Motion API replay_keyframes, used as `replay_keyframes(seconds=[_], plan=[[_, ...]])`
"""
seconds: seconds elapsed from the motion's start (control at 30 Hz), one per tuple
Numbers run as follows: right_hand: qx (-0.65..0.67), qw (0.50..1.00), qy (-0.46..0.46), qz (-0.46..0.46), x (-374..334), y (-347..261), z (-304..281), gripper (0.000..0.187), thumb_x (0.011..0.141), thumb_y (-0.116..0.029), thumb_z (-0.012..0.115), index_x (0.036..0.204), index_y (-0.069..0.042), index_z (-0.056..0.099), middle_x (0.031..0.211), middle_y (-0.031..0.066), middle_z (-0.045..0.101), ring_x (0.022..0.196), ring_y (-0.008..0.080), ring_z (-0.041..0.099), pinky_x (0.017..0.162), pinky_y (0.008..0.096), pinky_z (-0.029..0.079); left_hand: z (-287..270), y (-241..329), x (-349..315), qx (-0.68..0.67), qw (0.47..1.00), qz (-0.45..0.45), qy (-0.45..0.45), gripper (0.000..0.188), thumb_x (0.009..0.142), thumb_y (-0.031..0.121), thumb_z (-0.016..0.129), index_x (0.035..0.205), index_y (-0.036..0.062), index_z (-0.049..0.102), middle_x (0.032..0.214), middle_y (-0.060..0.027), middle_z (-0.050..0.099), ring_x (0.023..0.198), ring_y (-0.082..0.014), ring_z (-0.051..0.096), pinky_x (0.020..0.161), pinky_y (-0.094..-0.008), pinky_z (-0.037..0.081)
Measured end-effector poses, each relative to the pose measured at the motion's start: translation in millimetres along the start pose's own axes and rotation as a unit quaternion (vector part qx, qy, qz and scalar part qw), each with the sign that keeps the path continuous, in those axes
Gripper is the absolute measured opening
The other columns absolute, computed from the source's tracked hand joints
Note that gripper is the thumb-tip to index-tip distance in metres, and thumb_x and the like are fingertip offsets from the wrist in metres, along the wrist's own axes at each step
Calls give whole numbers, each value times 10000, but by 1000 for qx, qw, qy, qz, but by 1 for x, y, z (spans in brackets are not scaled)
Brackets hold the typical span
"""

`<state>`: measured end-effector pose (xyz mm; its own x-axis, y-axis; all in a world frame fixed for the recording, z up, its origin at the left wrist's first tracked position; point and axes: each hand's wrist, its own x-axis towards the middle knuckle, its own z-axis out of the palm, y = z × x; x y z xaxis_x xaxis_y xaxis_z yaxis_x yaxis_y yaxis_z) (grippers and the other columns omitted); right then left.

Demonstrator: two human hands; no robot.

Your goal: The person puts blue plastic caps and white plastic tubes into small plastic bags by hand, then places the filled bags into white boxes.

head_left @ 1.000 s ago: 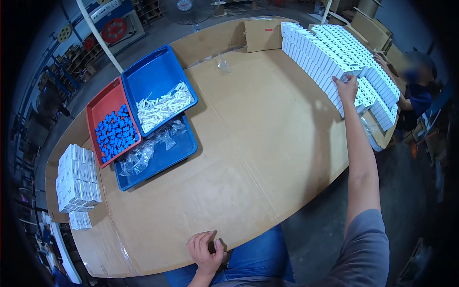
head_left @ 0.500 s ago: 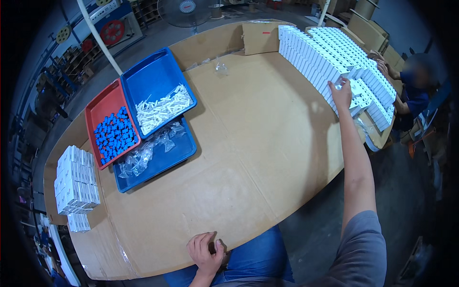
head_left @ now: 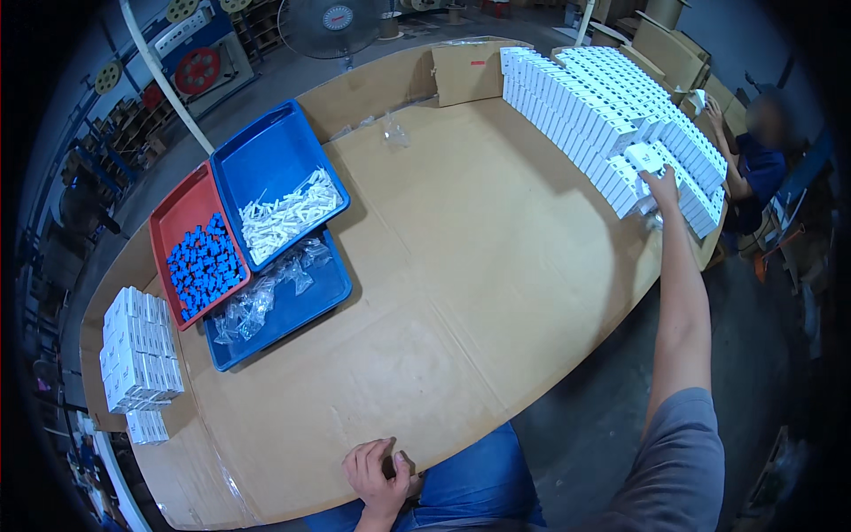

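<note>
On the far right of the table stands a large block of small white boxes (head_left: 576, 102), packed in tight rows, with a lower step at its near side. My right hand (head_left: 661, 188) reaches over that step, thumb and fingers closed about the near end of a small white box (head_left: 645, 157). The fingertips are partly hidden against the other boxes. At the table's front edge rests my left hand (head_left: 377, 477), empty, its fingers loosely curled and the thumb apart from them.
A red tray (head_left: 182, 197) holds blue pieces; a blue tray (head_left: 266, 146) holds white pieces. Below them, another blue tray (head_left: 306, 310) holds clear plastic bags. White boxes (head_left: 137, 350) are stacked at left. Cardboard walls (head_left: 390, 80) edge the table. Another person (head_left: 762, 168) works beyond the right side.
My right hand has moved right and a little nearer, from the block's upper front edge to the lower step. The view has shifted slightly; my left hand stays put. The other person's hand has risen.
</note>
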<state>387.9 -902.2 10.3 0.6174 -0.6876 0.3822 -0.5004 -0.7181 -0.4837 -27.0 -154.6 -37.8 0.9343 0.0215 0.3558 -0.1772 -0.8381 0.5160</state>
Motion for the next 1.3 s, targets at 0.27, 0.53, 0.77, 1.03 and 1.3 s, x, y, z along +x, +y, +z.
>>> replay_keyframes(seconds=[0.27, 0.53, 0.77, 1.03, 1.3], plan=[[109, 990, -71, -49, 4, -15, 1, 979, 710, -434, 901, 1495, 3, 510, 1397, 281, 611, 1280, 361, 614, 1047, 424, 502, -1, 2, 2, 33, 999, -16, -2, 278, 837, 189, 726, 1090, 74, 705, 1057, -86, 691, 1037, -301, 629, 957, -440, 435], [202, 972, 18, -118, 35, -49, -3, 842, 794, -295, 886, 1492, -9, 514, 1441, 222, 600, 1246, 309, 643, 1048, 394, 503, 3, 1, 2, 28, 999, -23, -10, 276, 831, 165, 728, 1087, 66, 702, 1055, -100, 688, 1034, -316, 620, 952, -442, 436], [281, 950, 3, -137, 3, -87, 8, 744, 895, -163, 801, 1513, 53, 447, 1525, 255, 513, 1249, 298, 676, 1028, 346, 533, 1, 3, 2, 49, 998, -27, -13, 278, 829, 161, 727, 1087, 62, 702, 1054, -101, 686, 1038, -318, 617, 952, -446, 440], [382, 913, -114, -87, -12, -78, 24, 922, 849, -282, 836, 1603, -19, 375, 1641, 209, 395, 1538, 377, 352, 1181, 443, 402, 5, 3, 2, 40, 999, -28, -15, 267, 831, 165, 723, 1081, 70, 704, 1050, -97, 684, 1038, -315, 615, 946, -443, 440], [367, 915, -141, -89, -22, -93, 6, 980, 837, -302, 864, 1620, -27, 344, 1669, 205, 349, 1534, 374, 360, 1194, 448, 392, 4, 4, 4, 42, 999, -25, -9, 271, 823, 166, 722, 1074, 69, 704, 1044, -93, 686, 1031, -310, 618, 944, -441, 441]])
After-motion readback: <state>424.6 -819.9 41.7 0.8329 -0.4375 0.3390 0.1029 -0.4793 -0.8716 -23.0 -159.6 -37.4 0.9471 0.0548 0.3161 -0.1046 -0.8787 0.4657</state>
